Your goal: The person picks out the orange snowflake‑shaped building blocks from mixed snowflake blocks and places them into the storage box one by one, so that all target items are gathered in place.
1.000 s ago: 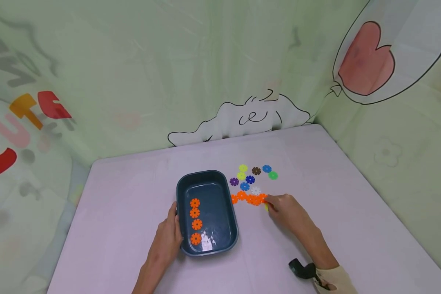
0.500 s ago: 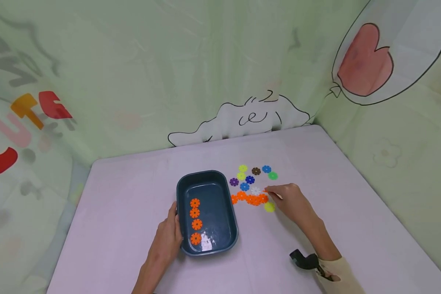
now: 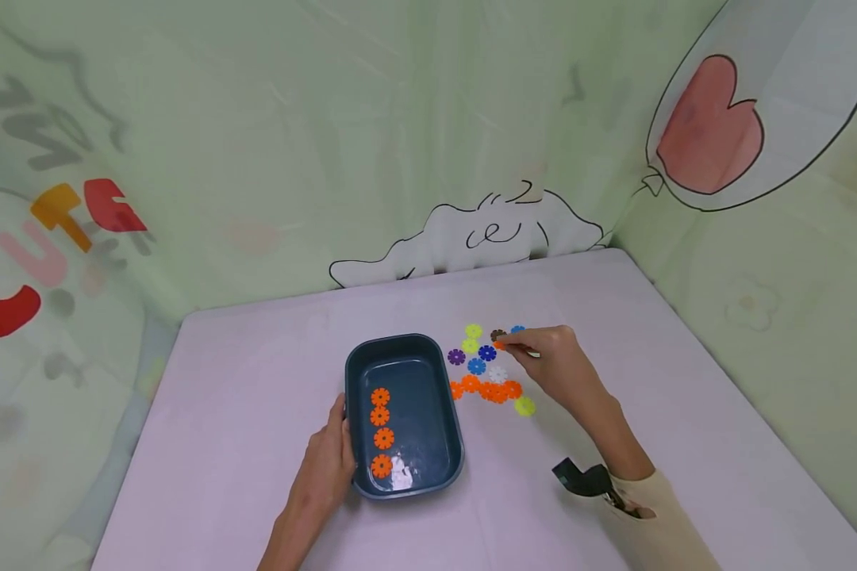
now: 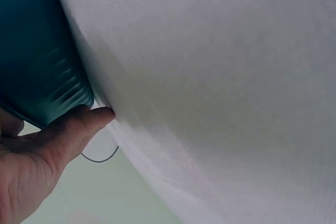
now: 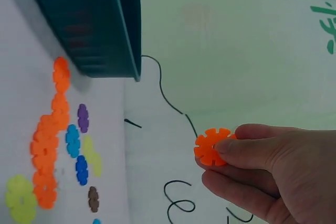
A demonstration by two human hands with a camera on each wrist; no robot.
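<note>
Tray (image 3: pixel 424 412) clamped in left hand (image 3: pixel 321 464) holds four orange discs (image 3: pixel 379 438), right hand (image 3: pixel 559 363) pinching another orange disc (image 5: pixel 207 150).

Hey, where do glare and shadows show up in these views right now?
Head view: bright glare on the floor of the dark blue tray; left wrist view: soft shadow on the tablecloth beside it; right wrist view: grey shadow along the tray's side.

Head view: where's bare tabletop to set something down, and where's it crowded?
Bare: left of the tray and left hand, out to the left edge of the table; right of the right hand, out to the right edge; nearer than the loose discs, between tray and black wrist device. Inside the tray, right of the four orange discs. Crowded: between tray and right hand.
</note>
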